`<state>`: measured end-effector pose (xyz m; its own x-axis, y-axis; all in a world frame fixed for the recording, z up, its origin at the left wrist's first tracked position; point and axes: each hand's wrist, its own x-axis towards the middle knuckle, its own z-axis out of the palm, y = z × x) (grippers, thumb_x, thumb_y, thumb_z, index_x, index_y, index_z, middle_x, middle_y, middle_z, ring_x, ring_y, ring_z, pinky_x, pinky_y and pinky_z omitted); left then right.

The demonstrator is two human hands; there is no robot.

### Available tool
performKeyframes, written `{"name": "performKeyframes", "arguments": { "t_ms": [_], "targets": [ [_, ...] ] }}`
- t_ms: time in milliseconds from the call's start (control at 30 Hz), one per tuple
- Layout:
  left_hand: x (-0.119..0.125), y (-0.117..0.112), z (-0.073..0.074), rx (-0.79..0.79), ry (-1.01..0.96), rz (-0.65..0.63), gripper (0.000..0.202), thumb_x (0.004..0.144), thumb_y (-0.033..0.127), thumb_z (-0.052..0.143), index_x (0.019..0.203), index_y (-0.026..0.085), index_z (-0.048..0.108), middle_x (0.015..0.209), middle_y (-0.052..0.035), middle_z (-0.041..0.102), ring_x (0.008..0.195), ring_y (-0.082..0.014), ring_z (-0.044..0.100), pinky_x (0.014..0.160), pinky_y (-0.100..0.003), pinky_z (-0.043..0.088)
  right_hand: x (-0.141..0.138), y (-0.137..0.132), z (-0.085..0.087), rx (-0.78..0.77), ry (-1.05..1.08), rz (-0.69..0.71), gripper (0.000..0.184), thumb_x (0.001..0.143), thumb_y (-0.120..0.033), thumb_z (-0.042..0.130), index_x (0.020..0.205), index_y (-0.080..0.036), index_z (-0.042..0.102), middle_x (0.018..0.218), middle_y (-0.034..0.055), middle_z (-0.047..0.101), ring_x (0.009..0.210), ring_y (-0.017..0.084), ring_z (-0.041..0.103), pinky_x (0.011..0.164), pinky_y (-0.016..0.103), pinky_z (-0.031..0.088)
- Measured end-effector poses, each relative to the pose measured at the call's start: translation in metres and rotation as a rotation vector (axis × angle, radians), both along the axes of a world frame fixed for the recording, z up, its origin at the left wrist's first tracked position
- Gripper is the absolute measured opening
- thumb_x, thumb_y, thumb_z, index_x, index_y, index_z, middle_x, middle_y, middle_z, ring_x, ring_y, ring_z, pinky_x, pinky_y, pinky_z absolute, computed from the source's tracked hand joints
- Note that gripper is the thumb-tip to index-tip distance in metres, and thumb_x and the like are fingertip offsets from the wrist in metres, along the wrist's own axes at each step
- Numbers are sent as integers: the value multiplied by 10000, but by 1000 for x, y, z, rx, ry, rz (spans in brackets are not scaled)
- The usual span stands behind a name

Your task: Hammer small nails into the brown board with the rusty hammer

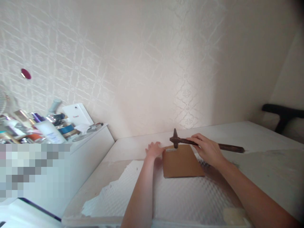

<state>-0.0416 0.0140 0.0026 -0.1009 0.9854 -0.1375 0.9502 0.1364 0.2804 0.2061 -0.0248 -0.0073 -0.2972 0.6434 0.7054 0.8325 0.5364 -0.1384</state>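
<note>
My right hand [208, 150] is closed round the dark handle of a hammer [230, 147], gripping it near the head. The hammer head [175, 139] hovers just above the top edge of a brown cardboard-covered pad [181, 163]. The pad lies flat on white textured sheeting [171, 193] that covers part of a pale table [261, 139]. My left hand [154, 150] rests with fingers spread on the sheeting, touching the pad's upper left corner. A row of small pale marks shows along the pad's top edge under the hammer head.
A white cabinet [92, 148] stands to the left, crowded with bottles, jars and tubes [45, 126]. A patterned wall runs behind the table. A black chair part [282, 114] shows at the far right. The sheeting's edge is torn at the lower left.
</note>
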Motion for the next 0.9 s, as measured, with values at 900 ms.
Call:
{"name": "performKeyframes", "arguments": {
  "t_ms": [900],
  "targets": [
    [0, 0, 1, -11, -13, -2, 584, 780, 528, 448, 1309, 280, 438, 1453, -123, 340, 1354, -344, 244, 1045, -560, 216, 0, 1, -1, -20, -21, 0, 316, 872, -143, 451, 1117, -272, 604, 1066, -6, 624, 893, 138, 615, 647, 234, 476]
  ]
}}
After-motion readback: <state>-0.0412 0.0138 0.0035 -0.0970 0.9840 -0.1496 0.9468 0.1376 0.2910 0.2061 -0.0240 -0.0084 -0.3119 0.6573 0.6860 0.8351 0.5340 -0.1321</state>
